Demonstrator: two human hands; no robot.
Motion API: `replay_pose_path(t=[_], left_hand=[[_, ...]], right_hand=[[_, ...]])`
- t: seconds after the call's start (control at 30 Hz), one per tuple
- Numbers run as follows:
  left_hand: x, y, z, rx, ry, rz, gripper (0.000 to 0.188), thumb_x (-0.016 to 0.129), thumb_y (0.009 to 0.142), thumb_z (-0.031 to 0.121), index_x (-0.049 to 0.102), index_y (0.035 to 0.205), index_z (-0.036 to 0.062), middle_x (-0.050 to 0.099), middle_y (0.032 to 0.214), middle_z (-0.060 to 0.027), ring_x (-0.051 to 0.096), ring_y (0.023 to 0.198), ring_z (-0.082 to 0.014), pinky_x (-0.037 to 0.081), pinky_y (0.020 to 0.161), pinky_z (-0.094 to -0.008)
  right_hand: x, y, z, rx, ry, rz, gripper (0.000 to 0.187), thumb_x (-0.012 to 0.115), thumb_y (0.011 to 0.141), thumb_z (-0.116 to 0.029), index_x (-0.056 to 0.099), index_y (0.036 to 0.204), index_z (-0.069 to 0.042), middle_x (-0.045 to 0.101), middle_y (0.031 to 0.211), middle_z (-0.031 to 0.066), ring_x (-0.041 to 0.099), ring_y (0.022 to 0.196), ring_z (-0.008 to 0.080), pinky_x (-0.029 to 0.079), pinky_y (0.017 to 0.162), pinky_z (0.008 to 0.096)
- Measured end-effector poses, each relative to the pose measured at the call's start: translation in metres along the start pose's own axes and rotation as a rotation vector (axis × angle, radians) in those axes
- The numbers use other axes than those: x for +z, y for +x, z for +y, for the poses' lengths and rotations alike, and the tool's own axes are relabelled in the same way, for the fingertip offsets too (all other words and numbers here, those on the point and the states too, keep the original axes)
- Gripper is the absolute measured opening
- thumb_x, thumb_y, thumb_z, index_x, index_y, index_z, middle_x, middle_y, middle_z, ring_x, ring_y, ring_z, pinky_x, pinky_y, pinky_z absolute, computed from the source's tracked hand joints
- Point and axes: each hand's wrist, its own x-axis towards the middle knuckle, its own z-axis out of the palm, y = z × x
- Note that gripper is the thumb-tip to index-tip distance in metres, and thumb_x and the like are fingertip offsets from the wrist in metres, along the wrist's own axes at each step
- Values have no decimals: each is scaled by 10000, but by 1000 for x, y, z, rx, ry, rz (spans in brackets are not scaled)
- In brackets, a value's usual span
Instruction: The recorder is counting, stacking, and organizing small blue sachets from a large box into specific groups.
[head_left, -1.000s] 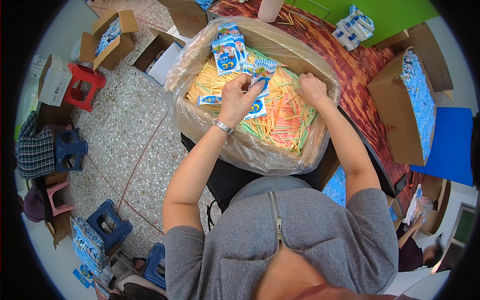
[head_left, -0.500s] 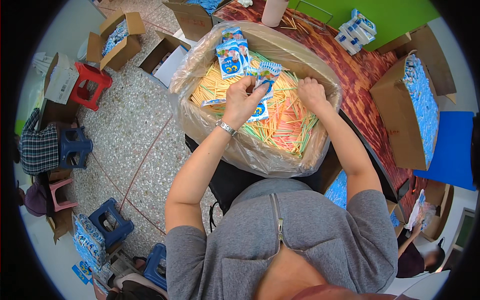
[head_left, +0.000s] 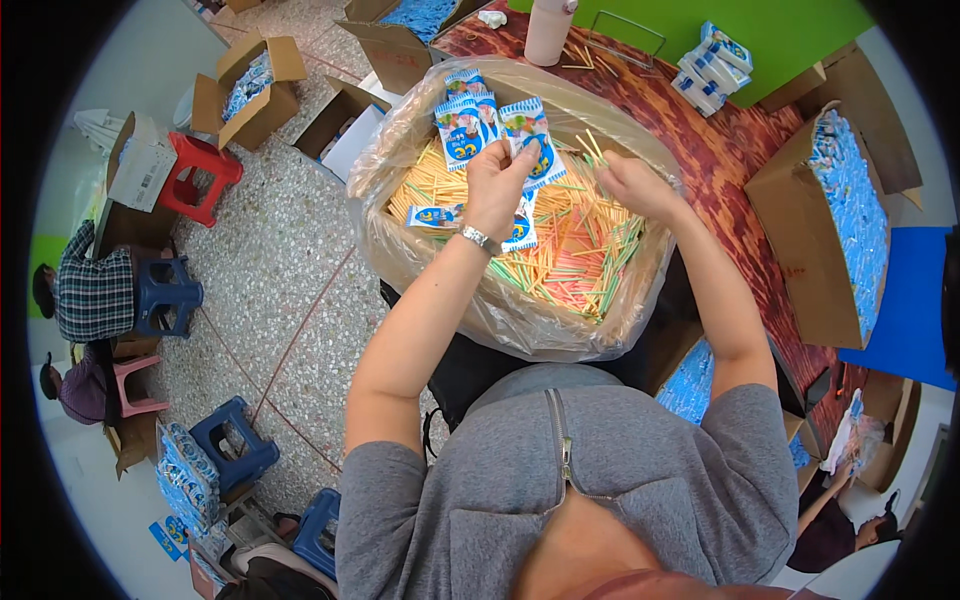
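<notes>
A large carton lined with a clear plastic bag [head_left: 400,262] lies before me, full of thin yellow, orange, pink and green sticks [head_left: 570,265]. My left hand [head_left: 497,188] pinches a small blue-and-white packet [head_left: 532,140] above them. My right hand [head_left: 637,187], at the carton's right side, is closed on a few thin sticks [head_left: 592,148] that poke up from its fingertips. More packets [head_left: 463,130] are piled at the far left on the sticks. A single packet [head_left: 433,215] lies left of my left wrist, and another [head_left: 521,228] lies partly hidden beside that wrist.
The red-brown patterned table [head_left: 690,150] holds a pale bottle [head_left: 549,32], loose sticks and white-blue packs [head_left: 714,68]. A tall carton of blue packets [head_left: 825,230] stands right. Cartons, a red stool [head_left: 200,180] and blue stools [head_left: 235,445] line the left floor. Other people sit at left and lower right.
My right hand has risen out of the sticks with a few in its fingers. The packet in my left hand now faces up more flatly. The whole view has shifted slightly.
</notes>
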Motion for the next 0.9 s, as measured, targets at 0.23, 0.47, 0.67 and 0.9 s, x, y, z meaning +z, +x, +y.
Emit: replay_pose_path(t=[0.23,0.47,0.67,0.9], left_hand=[[17,23,-30,-323,-466,-2,177,595,947,138,598,1105,58,671,1016,-38,654,898,-153,525,807,-333],[32,11,-38,-406,-497,-34,205,515,982,163,576,1132,37,667,1001,-102,660,923,-245,547,803,-425],[42,4,-34,-423,-41,-113,216,607,924,157,589,1073,1,672,948,-81,675,819,-222,562,680,-382],[12,6,-23,-165,-486,256,178,527,979,222,602,1105,121,660,1042,-34,625,953,-196,460,903,-470]], right_hand=[[0,-13,-4,310,1621,-686,211,503,1000,-253,542,1047,-51,640,838,53,676,674,159,575,593,287],[11,-18,-29,426,1765,-733,306,477,1013,-299,569,1057,-10,668,848,109,693,688,190,590,568,299],[31,-23,-38,567,1782,-627,275,538,993,-299,546,1100,-46,610,799,28,607,620,99,476,460,195],[21,-13,-35,590,1978,-335,199,548,990,-269,512,1040,-80,502,785,-18,439,579,24,328,425,132]])
